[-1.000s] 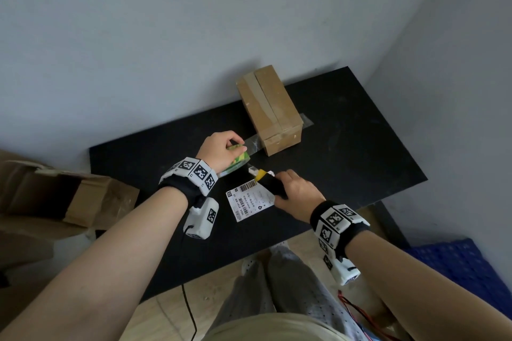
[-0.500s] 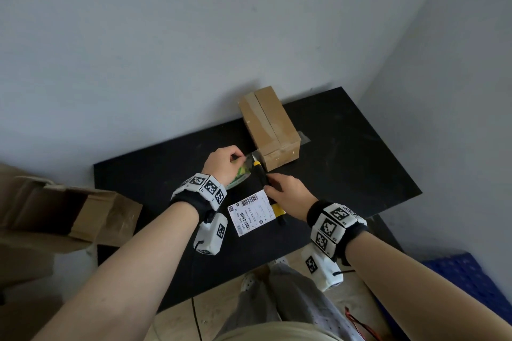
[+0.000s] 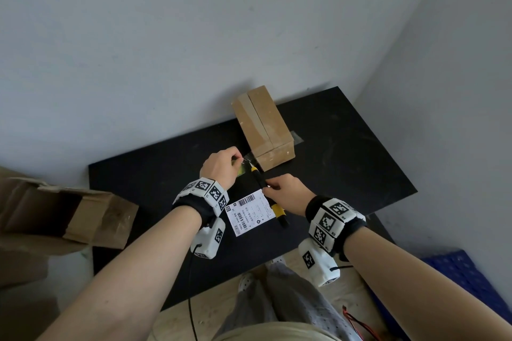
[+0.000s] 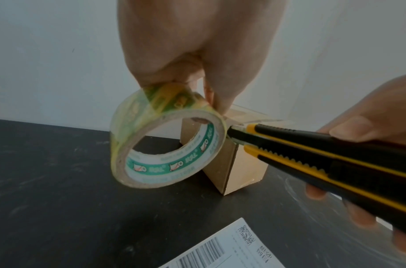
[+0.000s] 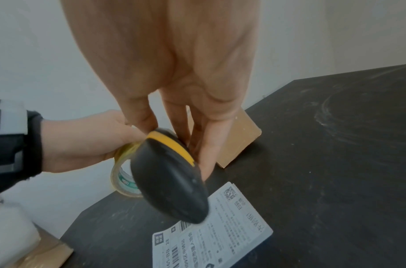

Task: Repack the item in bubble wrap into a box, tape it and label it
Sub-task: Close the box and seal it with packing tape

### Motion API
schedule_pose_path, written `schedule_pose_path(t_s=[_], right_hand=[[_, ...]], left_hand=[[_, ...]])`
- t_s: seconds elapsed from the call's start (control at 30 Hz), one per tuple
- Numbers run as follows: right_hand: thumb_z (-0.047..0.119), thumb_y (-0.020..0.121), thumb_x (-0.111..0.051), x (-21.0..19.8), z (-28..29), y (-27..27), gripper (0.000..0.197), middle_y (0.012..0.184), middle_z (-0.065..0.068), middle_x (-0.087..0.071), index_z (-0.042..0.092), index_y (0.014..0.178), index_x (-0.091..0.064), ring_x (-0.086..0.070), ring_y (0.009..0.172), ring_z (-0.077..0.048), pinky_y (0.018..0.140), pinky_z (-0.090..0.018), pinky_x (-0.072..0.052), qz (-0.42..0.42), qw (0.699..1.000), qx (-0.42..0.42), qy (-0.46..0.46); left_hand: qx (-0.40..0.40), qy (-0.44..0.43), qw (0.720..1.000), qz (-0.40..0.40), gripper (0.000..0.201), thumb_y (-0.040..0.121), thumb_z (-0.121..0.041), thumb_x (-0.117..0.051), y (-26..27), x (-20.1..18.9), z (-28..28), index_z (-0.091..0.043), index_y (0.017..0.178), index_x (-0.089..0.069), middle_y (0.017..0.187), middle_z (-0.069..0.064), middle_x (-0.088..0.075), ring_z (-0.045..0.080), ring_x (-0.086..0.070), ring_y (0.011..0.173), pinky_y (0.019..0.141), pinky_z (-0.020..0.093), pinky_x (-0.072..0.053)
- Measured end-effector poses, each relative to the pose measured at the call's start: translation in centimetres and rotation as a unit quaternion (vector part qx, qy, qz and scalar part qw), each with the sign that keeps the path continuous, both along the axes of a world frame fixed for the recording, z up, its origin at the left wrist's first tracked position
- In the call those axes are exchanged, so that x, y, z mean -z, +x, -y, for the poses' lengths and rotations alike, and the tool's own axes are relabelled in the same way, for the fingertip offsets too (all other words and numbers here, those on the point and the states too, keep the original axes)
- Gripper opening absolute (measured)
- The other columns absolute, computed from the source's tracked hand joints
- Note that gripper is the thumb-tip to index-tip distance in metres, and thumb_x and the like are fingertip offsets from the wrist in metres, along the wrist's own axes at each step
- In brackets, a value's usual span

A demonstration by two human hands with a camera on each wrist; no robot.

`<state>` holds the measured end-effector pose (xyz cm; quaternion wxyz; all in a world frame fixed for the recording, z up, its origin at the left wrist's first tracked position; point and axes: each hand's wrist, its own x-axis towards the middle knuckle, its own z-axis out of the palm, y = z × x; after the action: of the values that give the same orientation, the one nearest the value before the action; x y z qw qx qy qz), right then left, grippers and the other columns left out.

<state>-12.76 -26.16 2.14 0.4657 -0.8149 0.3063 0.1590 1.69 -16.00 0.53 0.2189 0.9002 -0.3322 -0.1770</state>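
Note:
A closed brown cardboard box (image 3: 263, 130) (image 4: 234, 170) (image 5: 238, 139) stands on the black table (image 3: 346, 163), with clear tape running along its top. My left hand (image 3: 221, 166) (image 4: 197, 59) (image 5: 87, 141) grips a roll of clear tape (image 4: 167, 137) (image 5: 123, 179), held just off the box's near end with a strip stretched to the box. My right hand (image 3: 285, 194) (image 5: 174, 81) grips a black and yellow utility knife (image 3: 270, 198) (image 4: 323, 159) (image 5: 169, 174). Its tip meets the stretched tape beside the roll. A white shipping label (image 3: 250, 212) (image 4: 227, 248) (image 5: 213, 228) lies flat between my wrists.
An open, torn cardboard carton (image 3: 69, 210) sits left of the table. A blue crate (image 3: 471, 282) is on the floor at the right. The wall runs close behind the box, and the table's right half (image 5: 346, 145) is bare.
My right hand has lifted the knife from beside the label and brought its tip up to the tape strip by the roll. My left hand has raised the roll a little.

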Motion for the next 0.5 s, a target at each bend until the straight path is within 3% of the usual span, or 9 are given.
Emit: schedule_pose_path(t_s=[0.13,0.23,0.3,0.4,0.5], right_hand=[[0.027,0.093,-0.05,0.3,0.4,-0.3,0.023,0.075,-0.005,-0.058,0.008,0.088,-0.064,-0.053,0.065,-0.014,0.06,-0.025,-0.044,-0.03,0.999,0.002,-0.015],[0.026,0.091,-0.05,1.2,0.9,-1.4,0.024,0.074,-0.005,-0.057,0.007,0.082,-0.059,-0.055,0.067,-0.018,0.06,-0.028,-0.043,-0.066,0.997,-0.019,-0.042],[0.026,0.089,-0.051,1.9,1.0,-2.0,0.021,0.09,-0.008,-0.061,0.008,0.097,-0.061,-0.061,0.083,-0.023,0.066,-0.03,-0.046,-0.082,0.992,-0.054,-0.079],[0.024,0.09,-0.054,3.1,1.0,-1.9,0.035,0.118,-0.009,-0.049,0.011,0.123,-0.052,-0.055,0.106,-0.027,0.085,-0.035,-0.048,-0.097,0.972,-0.129,-0.169],[0.014,0.091,-0.052,4.7,0.7,-1.2,0.042,0.128,-0.009,-0.041,0.01,0.131,-0.044,-0.047,0.117,-0.027,0.097,-0.037,-0.043,-0.077,0.952,-0.185,-0.232]], left_hand=[[-0.006,0.006,1.0,0.006,0.013,0.095,-0.029,-0.05,-0.2,-0.1,0.1,-0.021,0.09,-0.059,0.083,0.003,-0.066,0.026,-0.061,0.077,0.057,0.03,-0.041],[-0.014,-0.004,1.0,-0.006,0.012,0.094,-0.029,-0.05,0.1,-0.2,0.0,-0.022,0.089,-0.059,0.083,0.004,-0.067,0.026,-0.062,0.079,0.058,0.032,-0.043],[-0.009,-0.018,0.999,-0.026,0.012,0.093,-0.029,-0.052,0.2,-0.2,0.0,-0.022,0.09,-0.06,0.084,0.003,-0.067,0.026,-0.062,0.081,0.063,0.037,-0.05],[-0.008,-0.039,0.998,-0.052,0.012,0.092,-0.029,-0.053,0.1,-0.2,-0.1,-0.021,0.092,-0.062,0.089,0.002,-0.066,0.025,-0.063,0.087,0.073,0.043,-0.054],[-0.012,-0.049,0.997,-0.058,0.014,0.092,-0.028,-0.054,0.0,0.1,-0.2,-0.019,0.097,-0.063,0.095,0.003,-0.066,0.024,-0.062,0.094,0.077,0.043,-0.054]])
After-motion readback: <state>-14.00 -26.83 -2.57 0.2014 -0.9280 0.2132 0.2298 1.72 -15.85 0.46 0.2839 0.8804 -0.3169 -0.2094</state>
